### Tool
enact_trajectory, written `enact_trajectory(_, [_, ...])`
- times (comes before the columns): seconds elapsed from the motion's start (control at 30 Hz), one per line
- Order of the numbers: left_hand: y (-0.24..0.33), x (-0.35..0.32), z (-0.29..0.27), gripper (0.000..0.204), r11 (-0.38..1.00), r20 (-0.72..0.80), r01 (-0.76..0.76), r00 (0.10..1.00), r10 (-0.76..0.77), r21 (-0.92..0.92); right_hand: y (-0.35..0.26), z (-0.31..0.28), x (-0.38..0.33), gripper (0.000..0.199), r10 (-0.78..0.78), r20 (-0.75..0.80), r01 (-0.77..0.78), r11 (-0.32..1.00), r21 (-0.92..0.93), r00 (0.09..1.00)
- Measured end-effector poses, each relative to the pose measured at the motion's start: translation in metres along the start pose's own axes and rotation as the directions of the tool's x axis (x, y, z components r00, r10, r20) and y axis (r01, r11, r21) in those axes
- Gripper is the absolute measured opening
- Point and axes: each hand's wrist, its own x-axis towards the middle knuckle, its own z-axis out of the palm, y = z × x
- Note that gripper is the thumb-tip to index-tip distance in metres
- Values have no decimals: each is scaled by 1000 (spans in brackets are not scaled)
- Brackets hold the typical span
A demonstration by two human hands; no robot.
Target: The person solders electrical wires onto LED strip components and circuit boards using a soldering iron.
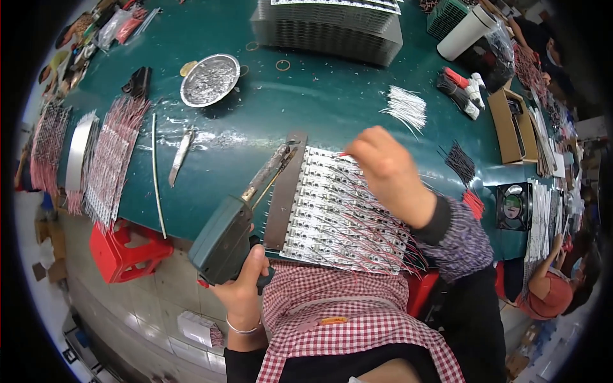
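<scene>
My left hand (246,284) is wrapped around the handle of a dark green soldering gun (220,241). The gun's long metal tip slants up and right, ending over the top of a brown strip (285,204). Beside that strip lies a panel of small white circuit boards (313,207), with many red and black wires spread across its right part. At the panel's upper edge my right hand (388,169) pinches a thin wire (343,154) whose red end points left, toward the gun's tip. The fingertips partly hide the wire.
A metal bowl (183,90) with silvery bits and a box cutter (181,158) lie left. At the back is a stack of boards (329,41). White wires (406,108), black wires (460,163), a cardboard box (501,124) and a fan (513,206) sit right. Other people work beyond.
</scene>
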Motion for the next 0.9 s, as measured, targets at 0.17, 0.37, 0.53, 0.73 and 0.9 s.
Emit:
enact_trajectory(0.17, [-8,4,-3,44,990,-23,107,994,-105,92,3,40,-3,22,19,-48,-18,1000,17,999])
enact_trajectory(0.37, [-21,13,0,24,965,37,83,995,-96,250,11,50,-19,28,35,-17,-34,999,24,999])
enact_trajectory(0.53, [-24,17,5,21,933,150,-32,988,-24,359,8,50,-18,26,32,-17,-32,999,21,999])
enact_trajectory(0.73, [-23,22,13,17,930,203,-78,979,3,360,4,47,-16,31,73,10,-73,997,13,997])
enact_trajectory(0.9, [-23,27,18,16,916,264,-155,963,56,371,4,47,-16,33,65,7,-65,998,11,998])
